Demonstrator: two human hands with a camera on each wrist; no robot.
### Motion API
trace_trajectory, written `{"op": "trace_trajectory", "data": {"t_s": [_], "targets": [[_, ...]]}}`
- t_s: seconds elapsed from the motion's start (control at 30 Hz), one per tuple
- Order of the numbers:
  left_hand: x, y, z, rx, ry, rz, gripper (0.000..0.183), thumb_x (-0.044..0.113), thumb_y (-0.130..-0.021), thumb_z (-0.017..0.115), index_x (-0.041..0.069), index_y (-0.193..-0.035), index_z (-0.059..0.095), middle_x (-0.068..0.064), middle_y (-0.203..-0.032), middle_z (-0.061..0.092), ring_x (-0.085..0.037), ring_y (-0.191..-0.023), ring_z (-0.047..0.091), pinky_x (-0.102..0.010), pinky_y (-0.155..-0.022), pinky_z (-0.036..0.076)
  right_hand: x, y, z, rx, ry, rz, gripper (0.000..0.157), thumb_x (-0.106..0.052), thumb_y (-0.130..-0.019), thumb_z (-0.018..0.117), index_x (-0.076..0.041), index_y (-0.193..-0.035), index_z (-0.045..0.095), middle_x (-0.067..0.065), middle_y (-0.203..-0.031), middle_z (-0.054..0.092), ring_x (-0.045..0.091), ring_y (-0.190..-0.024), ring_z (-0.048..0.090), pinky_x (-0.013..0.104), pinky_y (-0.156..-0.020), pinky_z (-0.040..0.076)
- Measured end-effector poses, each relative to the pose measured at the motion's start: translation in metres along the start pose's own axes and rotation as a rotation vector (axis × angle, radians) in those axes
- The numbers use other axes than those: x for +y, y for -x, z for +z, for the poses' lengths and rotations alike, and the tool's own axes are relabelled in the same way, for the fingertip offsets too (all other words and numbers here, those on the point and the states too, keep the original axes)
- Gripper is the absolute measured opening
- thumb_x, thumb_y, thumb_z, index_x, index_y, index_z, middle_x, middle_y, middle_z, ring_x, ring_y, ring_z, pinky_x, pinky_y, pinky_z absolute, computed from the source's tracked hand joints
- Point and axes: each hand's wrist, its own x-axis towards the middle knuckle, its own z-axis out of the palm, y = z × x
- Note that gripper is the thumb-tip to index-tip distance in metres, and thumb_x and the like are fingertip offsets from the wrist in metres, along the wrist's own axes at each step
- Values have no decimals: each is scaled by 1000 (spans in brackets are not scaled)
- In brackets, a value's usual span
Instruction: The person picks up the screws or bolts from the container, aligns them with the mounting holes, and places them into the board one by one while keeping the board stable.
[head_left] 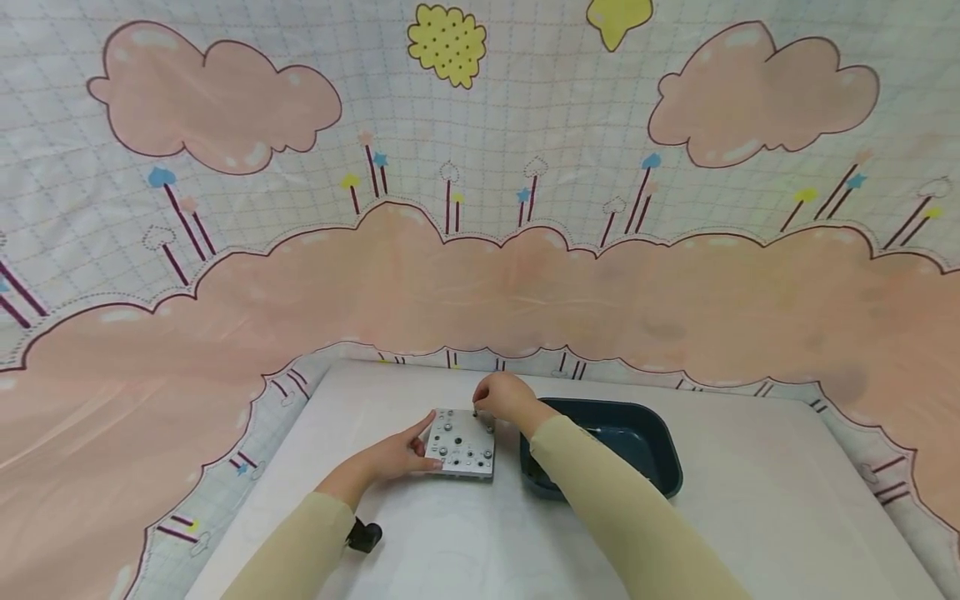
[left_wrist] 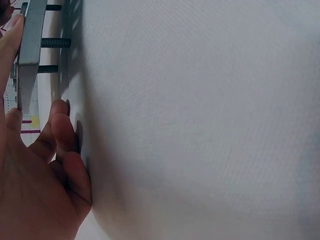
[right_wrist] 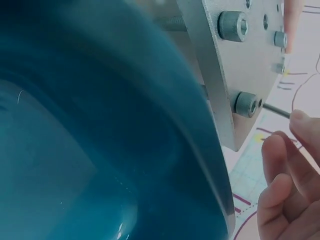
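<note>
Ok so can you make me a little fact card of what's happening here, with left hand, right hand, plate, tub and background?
Left hand: holding the metal plate's left side
Right hand: pinching a thin metal rod near the plate's far edge
Metal plate: silver, with holes and bolts; threads poke out underneath
Tub: dark blue-green, on the white table, right of the plate
Background: cloth with pink clouds
Rod in a hole: can't tell

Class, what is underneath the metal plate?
Threaded bolt ends stick out beneath the metal plate, toward the white table. The rest of its underside is turned away and hidden.
</note>
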Motion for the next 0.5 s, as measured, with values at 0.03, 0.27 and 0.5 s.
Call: {"op": "trace_trajectory", "data": {"t_s": [0.03,0.27,0.5], "targets": [[0,0,0,0,0,1,102,44,-81,80,26,-160,19,-2,-95,52,-18,-83,48,-36,-78,36,0,0,0,-1,5,2,6,-20,-93,71,-16,-94,76,-5,-88,67,12,-74,58,31,-71,49],[1,0,0,9,-8,-7,101,43,-81,81,27,-160,19,-2,-93,52,-17,-81,48,-36,-77,36,-2,-1,0,-7,13,10,6,-19,-92,72,-16,-94,77,-6,-87,67,13,-77,58,32,-73,49],[1,-1,1,-1,12,4,102,42,-81,81,25,-160,19,-2,-92,52,-17,-81,47,-35,-76,35,0,-6,4,-14,35,14,5,-19,-92,72,-17,-92,76,-7,-83,65,12,-75,58,31,-71,49]]}}
